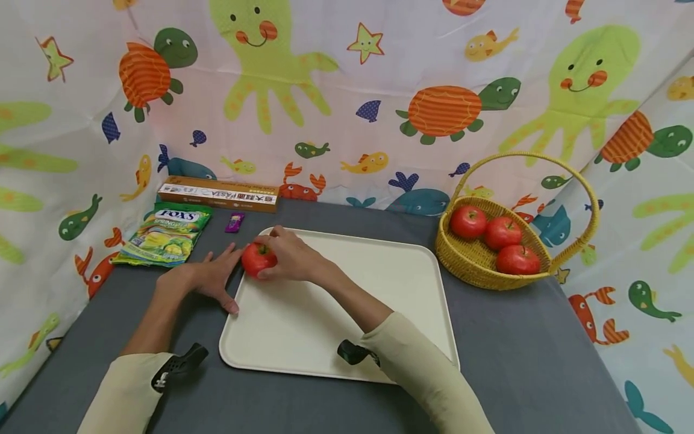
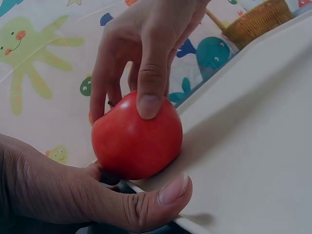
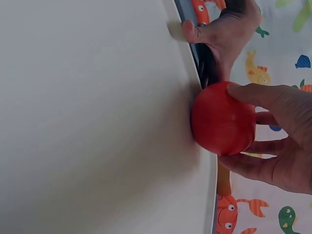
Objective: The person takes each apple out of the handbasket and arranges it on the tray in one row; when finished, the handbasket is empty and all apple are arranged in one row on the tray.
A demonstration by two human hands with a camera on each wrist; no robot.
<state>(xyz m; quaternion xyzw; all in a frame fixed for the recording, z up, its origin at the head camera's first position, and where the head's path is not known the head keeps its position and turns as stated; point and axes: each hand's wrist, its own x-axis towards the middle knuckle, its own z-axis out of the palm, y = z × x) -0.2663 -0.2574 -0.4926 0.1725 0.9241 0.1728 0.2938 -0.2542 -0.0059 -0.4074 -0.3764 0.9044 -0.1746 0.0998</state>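
A red apple (image 1: 258,260) is at the far left corner of a cream tray (image 1: 347,313). My right hand (image 1: 293,256) grips it from above, thumb on one side and fingers on the other; the right wrist view shows the apple (image 3: 222,118) low against the tray near its edge. Beside the tray's left edge is my left hand (image 1: 214,278), fingers spread, its thumb over the rim. In the left wrist view the left thumb (image 2: 146,202) lies just below the apple, and the stem shows near the right hand's fingers.
A yellow wicker basket (image 1: 477,274) with three red apples (image 1: 503,233) stands right of the tray. At the back left are a long pasta box (image 1: 219,194), a green candy bag (image 1: 168,234) and a small purple packet (image 1: 235,222). A printed cloth (image 1: 347,78) hangs behind the grey table (image 1: 520,361).
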